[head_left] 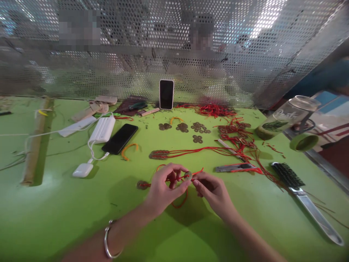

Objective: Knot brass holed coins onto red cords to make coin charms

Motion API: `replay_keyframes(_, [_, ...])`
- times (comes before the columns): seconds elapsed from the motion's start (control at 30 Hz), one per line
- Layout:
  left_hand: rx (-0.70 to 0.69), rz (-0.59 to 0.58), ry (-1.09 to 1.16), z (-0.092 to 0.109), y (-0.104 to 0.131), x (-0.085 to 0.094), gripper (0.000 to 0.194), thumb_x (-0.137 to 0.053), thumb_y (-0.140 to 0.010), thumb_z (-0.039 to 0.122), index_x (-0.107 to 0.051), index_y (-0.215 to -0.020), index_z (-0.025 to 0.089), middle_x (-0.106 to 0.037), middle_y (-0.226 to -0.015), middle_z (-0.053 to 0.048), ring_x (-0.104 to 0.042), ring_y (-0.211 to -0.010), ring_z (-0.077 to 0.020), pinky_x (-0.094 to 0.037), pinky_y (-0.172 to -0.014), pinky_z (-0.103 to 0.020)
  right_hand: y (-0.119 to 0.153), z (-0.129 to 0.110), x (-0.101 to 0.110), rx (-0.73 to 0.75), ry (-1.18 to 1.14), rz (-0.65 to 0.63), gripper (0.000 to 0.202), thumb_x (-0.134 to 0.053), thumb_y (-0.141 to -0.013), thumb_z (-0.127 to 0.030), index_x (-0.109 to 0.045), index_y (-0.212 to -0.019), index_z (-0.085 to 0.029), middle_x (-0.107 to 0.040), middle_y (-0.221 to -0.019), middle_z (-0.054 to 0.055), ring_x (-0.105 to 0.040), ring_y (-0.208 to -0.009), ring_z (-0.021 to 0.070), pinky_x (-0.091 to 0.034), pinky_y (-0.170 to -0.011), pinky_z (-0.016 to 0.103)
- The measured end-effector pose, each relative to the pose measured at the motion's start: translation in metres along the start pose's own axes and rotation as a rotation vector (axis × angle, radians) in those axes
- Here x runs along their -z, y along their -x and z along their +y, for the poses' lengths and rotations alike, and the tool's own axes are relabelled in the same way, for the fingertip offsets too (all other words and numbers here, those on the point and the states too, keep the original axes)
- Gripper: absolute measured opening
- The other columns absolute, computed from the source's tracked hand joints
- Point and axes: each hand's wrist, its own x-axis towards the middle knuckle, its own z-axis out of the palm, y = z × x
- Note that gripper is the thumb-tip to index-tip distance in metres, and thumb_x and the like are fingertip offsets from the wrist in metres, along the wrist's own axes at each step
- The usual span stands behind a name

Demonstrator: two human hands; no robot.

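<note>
Between the thumb and fingers of my left hand [166, 187] is a round bronze-coloured coin [188, 176], held on edge above the table. My right hand [211, 189] pinches a thin red cord [198, 172] close beside the coin; the cord appears to run through the coin's hole. Left of my hands, another coin piece [142, 185] tied with red cord lies on the table. A loop of the cord [180, 203] hangs under my left hand. Just beyond, a finished-looking row of overlapping coins [159, 154] trails long red cords to the right.
Loose coin piles [200, 127] lie past my hands. A box cutter [236, 167], a brush [305, 200] and tangled red cords [214, 109] are rightward. A glass jar [286, 116] stands at the right edge. Leftward are a black phone [120, 139] and a white power bank [102, 128].
</note>
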Motion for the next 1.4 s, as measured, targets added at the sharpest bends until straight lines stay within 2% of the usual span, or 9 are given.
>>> replay_keyframes(0.2, [-0.025, -0.067, -0.003, 0.000, 0.000, -0.001, 0.019, -0.066, -0.081, 0.029, -0.062, -0.097, 0.020, -0.054, -0.075, 0.002, -0.046, -0.054, -0.0067, -0.040, -0.046, -0.017, 0.000, 0.002, -0.001, -0.006, -0.014, -0.033, 0.030, -0.066, -0.078, -0.046, -0.065, -0.078, -0.016, -0.055, -0.063, 0.001, -0.048, -0.053, 0.0086, -0.042, -0.048, 0.020])
replay_keyframes(0.37, [-0.079, -0.016, -0.155, 0.003, -0.001, -0.003, 0.017, -0.067, -0.079, 0.024, -0.062, -0.094, 0.019, -0.053, -0.070, 0.002, -0.047, -0.054, -0.0077, -0.040, -0.045, -0.017, 0.000, 0.001, -0.001, -0.004, -0.055, -0.065, 0.030, -0.058, -0.085, -0.045, -0.066, -0.081, -0.016, -0.060, -0.069, 0.003, -0.057, -0.060, 0.0125, -0.050, -0.059, 0.025])
replay_keyframes(0.47, [-0.169, 0.010, -0.294, 0.001, 0.000, -0.004, 0.018, -0.068, -0.079, 0.023, -0.063, -0.096, 0.019, -0.058, -0.075, 0.000, -0.052, -0.059, -0.0095, -0.042, -0.049, -0.018, 0.002, 0.000, -0.002, 0.023, -0.076, -0.092, 0.031, -0.055, -0.087, -0.046, -0.067, -0.088, -0.018, -0.066, -0.078, 0.005, -0.064, -0.074, 0.0167, -0.053, -0.072, 0.030])
replay_keyframes(0.6, [-0.337, -0.028, -0.432, -0.004, 0.001, -0.005, 0.019, -0.067, -0.081, 0.023, -0.062, -0.098, 0.018, -0.063, -0.077, -0.001, -0.057, -0.064, -0.0114, -0.047, -0.057, -0.020, 0.003, 0.001, -0.003, 0.003, -0.077, -0.114, 0.026, -0.067, -0.080, -0.039, -0.065, -0.097, -0.019, -0.068, -0.092, 0.006, -0.065, -0.087, 0.0176, -0.052, -0.078, 0.027])
replay_keyframes(0.8, [-0.414, -0.013, -0.513, -0.007, 0.003, -0.006, 0.016, -0.064, -0.084, 0.024, -0.062, -0.098, 0.018, -0.063, -0.076, -0.001, -0.057, -0.064, -0.0108, -0.048, -0.059, -0.021, 0.000, 0.004, -0.003, -0.002, -0.018, -0.007, 0.025, -0.063, -0.084, -0.039, -0.065, -0.083, -0.015, -0.067, -0.077, 0.005, -0.063, -0.070, 0.0140, -0.051, -0.064, 0.023])
replay_keyframes(0.97, [-0.445, 0.019, -0.532, -0.006, 0.001, -0.006, 0.016, -0.065, -0.083, 0.025, -0.061, -0.097, 0.017, -0.061, -0.073, 0.000, -0.056, -0.060, -0.0099, -0.046, -0.054, -0.019, -0.001, 0.007, -0.002, 0.088, 0.018, 0.086, 0.022, -0.065, -0.082, -0.037, -0.066, -0.079, -0.015, -0.065, -0.077, 0.005, -0.062, -0.066, 0.0138, -0.052, -0.059, 0.024])
replay_keyframes(1.07, [-0.448, 0.030, -0.535, -0.006, 0.000, -0.006, 0.016, -0.065, -0.082, 0.023, -0.062, -0.096, 0.017, -0.061, -0.073, -0.001, -0.056, -0.060, -0.0099, -0.047, -0.054, -0.019, 0.000, 0.007, -0.002, 0.183, 0.178, 0.147, 0.021, -0.061, -0.085, -0.034, -0.067, -0.076, -0.016, -0.064, -0.073, 0.004, -0.058, -0.058, 0.0114, -0.047, -0.052, 0.022])
replay_keyframes(1.23, [-0.450, 0.019, -0.511, -0.007, 0.001, -0.005, 0.017, -0.068, -0.080, 0.027, -0.062, -0.092, 0.016, -0.062, -0.073, -0.001, -0.057, -0.058, -0.0096, -0.049, -0.054, -0.019, -0.003, 0.002, 0.003, 0.392, 0.451, 0.300, 0.021, -0.057, -0.089, -0.026, -0.070, -0.075, -0.017, -0.065, -0.077, 0.005, -0.061, -0.069, 0.0125, -0.048, -0.061, 0.022])
replay_keyframes(1.4, [-0.434, -0.011, -0.497, -0.007, 0.001, -0.005, 0.019, -0.068, -0.080, 0.029, -0.062, -0.092, 0.015, -0.063, -0.075, -0.002, -0.058, -0.061, -0.0103, -0.050, -0.054, -0.020, -0.005, -0.002, 0.020, 0.418, 0.558, 0.428, 0.023, -0.052, -0.091, -0.025, -0.070, -0.078, -0.017, -0.066, -0.077, 0.004, -0.061, -0.070, 0.0119, -0.047, -0.063, 0.022])
